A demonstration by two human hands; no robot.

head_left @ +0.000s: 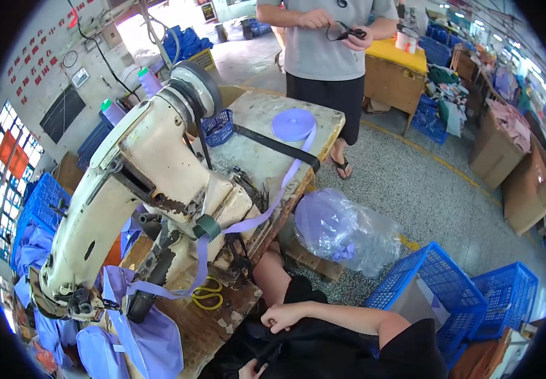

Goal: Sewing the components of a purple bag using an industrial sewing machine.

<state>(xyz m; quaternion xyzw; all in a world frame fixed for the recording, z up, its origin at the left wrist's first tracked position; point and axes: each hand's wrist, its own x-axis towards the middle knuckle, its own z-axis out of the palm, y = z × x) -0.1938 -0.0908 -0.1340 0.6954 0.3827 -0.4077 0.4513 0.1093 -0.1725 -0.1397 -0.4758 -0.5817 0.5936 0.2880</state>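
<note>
My right hand (284, 316) rests over my lap with its fingers curled in; whatever lies inside them, if anything, is hidden. Low at the picture's edge, part of my left hand (251, 370) shows against my black clothing, fingers bent and mostly hidden. Left of both hands stands a cream sewing machine (96, 189) with worn paint. Lilac fabric pieces (150, 341) hang at its needle end. A lilac strap (285, 180) runs from a flat roll (294, 124) on the worktable (257, 104), past the machine, down to the fabric. Yellow-handled scissors (208, 294) lie beside the strap.
A person (323, 44) stands across the table, handling a small black strap-like item. A clear plastic bag of lilac material (342, 230) sits on the floor. Blue crates (427, 294) stand at my right. A small blue basket (218, 128) and thread cones (149, 82) are near the machine.
</note>
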